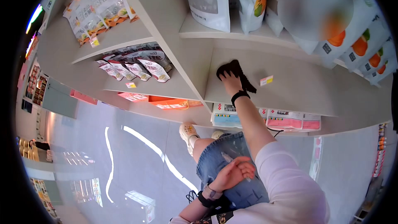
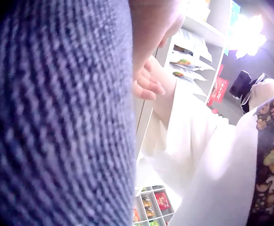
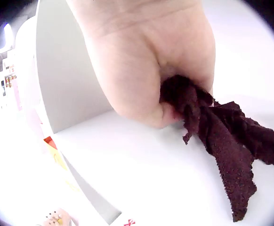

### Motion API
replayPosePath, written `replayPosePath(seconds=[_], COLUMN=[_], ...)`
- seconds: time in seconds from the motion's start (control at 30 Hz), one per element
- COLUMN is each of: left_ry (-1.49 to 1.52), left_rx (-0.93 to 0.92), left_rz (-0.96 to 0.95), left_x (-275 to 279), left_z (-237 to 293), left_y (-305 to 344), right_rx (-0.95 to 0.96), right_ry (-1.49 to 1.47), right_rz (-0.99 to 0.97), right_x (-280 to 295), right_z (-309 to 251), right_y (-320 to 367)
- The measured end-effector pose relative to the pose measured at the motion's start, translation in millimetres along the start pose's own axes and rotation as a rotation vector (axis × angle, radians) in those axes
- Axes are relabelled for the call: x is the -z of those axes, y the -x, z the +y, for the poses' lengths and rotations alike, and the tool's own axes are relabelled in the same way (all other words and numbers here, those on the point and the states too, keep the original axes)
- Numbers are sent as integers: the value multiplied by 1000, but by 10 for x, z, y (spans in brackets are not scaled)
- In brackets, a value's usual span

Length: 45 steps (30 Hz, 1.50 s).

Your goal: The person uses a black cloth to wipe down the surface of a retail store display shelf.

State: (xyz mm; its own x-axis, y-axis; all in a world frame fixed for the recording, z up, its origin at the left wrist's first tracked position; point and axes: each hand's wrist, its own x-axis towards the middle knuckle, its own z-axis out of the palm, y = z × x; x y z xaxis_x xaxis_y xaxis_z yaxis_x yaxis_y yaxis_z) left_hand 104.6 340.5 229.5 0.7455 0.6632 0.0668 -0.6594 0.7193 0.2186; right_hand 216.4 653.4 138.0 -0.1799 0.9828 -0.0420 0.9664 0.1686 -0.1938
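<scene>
Pale shelving (image 1: 159, 25), glossy grey floor (image 1: 134, 161), white reflections (image 1: 162, 157), bright overhead light (image 2: 248, 37)

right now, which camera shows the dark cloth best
The right wrist view: the dark cloth is close up, its loose ends outside the right hand. The head view shows it smaller, partly covered; the left wrist view misses it.

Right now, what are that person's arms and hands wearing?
No gloves on the right hand or left hand. The right arm has a white sleeve and a black wristband; the left arm has a black strap and a pale, watch-like piece.
</scene>
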Motion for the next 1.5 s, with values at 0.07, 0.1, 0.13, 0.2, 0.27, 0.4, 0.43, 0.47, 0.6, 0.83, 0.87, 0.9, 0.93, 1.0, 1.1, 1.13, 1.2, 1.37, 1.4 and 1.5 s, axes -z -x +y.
replayPosePath(seconds=[0.07, 0.1, 0.13, 0.2, 0.27, 0.4, 0.43, 0.47, 0.6, 0.83, 0.87, 0.9, 0.93, 1.0, 1.1, 1.13, 1.2, 1.37, 1.4, 1.5], left_ry=[-38, -58, -70, -73, -88, -129, -138, -132, -114, -63, -55, -49, -44, -39, -29, -25, -8, -2, 3, 19], left_rx=[-14, -21, -20, -26, -34, -61, -69, -75, -87, -65, -62, -57, -52, -50, -40, -38, -21, 29, 31, 50], left_rz=[32, 45, 51, 37, 46, 69, 58, 56, 59, 55, 52, 48, 44, 22, 5, 2, 14, 15, 18, 13], left_x=[-2, 2, 12, -1, -23, -32, -27, -29, -24, 3, 5, 3, 3, 1, -3, -4, 0, 18, 8, 1], left_z=[-37, -55, -78, -114, -135, -186, -196, -196, -189, -200, -198, -192, -183, -167, -143, -138, -134, -77, -64, -29], left_y=[29, 44, 55, 66, 89, 165, 163, 165, 176, 157, 154, 147, 139, 126, 105, 100, 88, 52, 40, 15], right_rx=[23, 25, 30, 33, 25, 35, 28, 20, -5, -8, -9, -12, -20, -36, -45, -48, -48, -8, -19, -16], right_ry=[0, -16, -18, -24, -21, -25, -31, -35, -2, 11, 13, 15, 20, 31, 47, 42, 80, 115, 86, 62], right_rz=[1, -3, -2, -13, -44, -19, -22, -25, -35, 6, 29, 54, 43, 21, -17, -35, -42, -49, -43, -41], right_x=[-18, -28, -43, -28, -20, -60, -58, -39, 12, -80, -104, -126, -111, -77, -44, -32, -38, 35, 42, 123], right_z=[2, 2, 8, -1, -14, -17, -14, -11, -64, -82, -74, -66, -70, -77, -68, -65, -68, -50, -40, -15], right_y=[190, 284, 379, 565, 728, 1060, 1103, 1129, 1166, 971, 938, 903, 861, 770, 602, 545, 436, 189, 120, -63])
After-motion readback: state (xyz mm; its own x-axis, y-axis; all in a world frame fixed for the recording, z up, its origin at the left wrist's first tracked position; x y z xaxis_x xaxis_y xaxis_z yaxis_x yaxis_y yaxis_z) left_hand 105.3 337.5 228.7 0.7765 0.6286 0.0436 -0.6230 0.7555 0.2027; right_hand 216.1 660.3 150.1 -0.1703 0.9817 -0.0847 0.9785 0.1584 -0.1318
